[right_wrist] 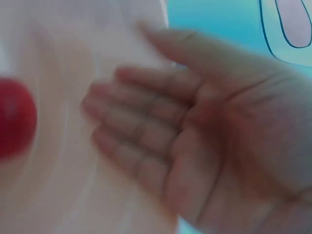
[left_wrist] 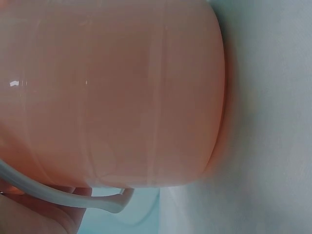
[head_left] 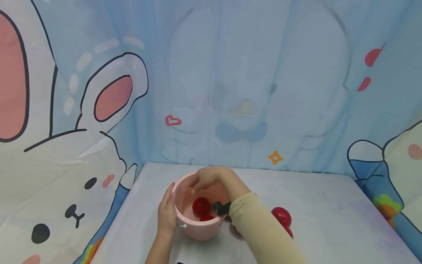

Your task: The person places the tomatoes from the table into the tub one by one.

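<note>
A pink bucket (head_left: 201, 231) stands on the white table, with a glossy red ball-like thing (head_left: 201, 206) and part of another red thing (head_left: 206, 217) inside. My left hand (head_left: 167, 216) holds the bucket by its outer left side. In the left wrist view, my fingers (left_wrist: 53, 214) lie beside the bucket's white handle (left_wrist: 68, 197). My right hand (head_left: 209, 176) reaches over the bucket's far rim, fingertips inside and above the red things. The right wrist view shows this hand's palm, blurred, fingers loosely bent around nothing, apart from a red ball-like thing (right_wrist: 14, 118).
Red round things (head_left: 281, 216) lie on the table right of the bucket, partly behind my right sleeve (head_left: 263, 227). A small dark green and black object (head_left: 221, 208) shows by the right wrist. Behind the table hangs a light blue printed curtain (head_left: 244, 91).
</note>
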